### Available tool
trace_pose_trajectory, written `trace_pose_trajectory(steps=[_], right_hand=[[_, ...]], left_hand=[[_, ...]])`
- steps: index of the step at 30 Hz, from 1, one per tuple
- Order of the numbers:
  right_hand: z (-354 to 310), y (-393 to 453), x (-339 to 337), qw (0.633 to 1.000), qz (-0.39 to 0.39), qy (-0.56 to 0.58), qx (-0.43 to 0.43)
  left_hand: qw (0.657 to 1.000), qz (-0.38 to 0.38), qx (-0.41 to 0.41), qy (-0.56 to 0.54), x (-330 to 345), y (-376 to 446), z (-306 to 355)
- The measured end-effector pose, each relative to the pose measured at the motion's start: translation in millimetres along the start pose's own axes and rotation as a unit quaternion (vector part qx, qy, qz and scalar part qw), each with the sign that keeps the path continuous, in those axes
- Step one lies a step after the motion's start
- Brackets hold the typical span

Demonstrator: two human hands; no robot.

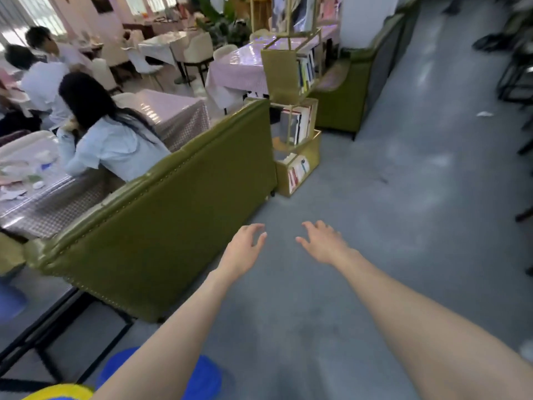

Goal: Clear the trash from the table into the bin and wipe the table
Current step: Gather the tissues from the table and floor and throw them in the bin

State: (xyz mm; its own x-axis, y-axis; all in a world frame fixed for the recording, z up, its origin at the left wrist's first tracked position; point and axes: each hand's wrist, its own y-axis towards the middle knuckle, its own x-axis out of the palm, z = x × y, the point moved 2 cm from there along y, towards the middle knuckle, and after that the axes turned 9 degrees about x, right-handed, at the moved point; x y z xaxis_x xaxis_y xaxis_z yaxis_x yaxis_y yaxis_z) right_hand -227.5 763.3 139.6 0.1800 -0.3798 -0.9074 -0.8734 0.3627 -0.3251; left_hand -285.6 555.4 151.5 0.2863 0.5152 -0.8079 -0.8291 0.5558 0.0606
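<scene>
My left hand (245, 246) and my right hand (323, 243) are stretched out in front of me above the grey floor, fingers spread and relaxed, holding nothing. At the far left stands a table (43, 209) with a checked cloth under a glossy cover. On it lies scattered trash (23, 174): white paper scraps, cups and small bits. A person in a light blue shirt (112, 145) sits at that table. No bin is plainly visible.
An olive green sofa back (173, 226) stands between me and the table. A gold bookshelf (297, 134) with books rises beyond it. Blue round things (202, 379) lie low by my arms. Black frame legs (57, 336) are at the lower left. Open grey floor (403, 226) stretches right.
</scene>
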Motion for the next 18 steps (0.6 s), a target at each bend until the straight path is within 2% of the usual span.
trace_pose_trajectory(steps=[5,9,14,18], right_hand=[[54.3,32.1,-24.2,0.998,0.047,0.019,0.048],[94.1,64.8,-34.8,0.993,0.056,0.022,0.099],[146.0,106.9,-59.0,0.982,0.07,0.015,0.175],[174.6,137.5,-91.3,0.968,0.085,0.018,0.234]], left_hand=[[0.992,-0.027,0.078,0.095,36.8,58.9,37.1],[0.977,-0.043,0.158,0.136,67.0,116.7,51.2],[0.97,-0.053,0.208,0.118,103.4,203.6,64.0],[0.96,-0.088,0.249,0.09,123.7,275.7,83.0]])
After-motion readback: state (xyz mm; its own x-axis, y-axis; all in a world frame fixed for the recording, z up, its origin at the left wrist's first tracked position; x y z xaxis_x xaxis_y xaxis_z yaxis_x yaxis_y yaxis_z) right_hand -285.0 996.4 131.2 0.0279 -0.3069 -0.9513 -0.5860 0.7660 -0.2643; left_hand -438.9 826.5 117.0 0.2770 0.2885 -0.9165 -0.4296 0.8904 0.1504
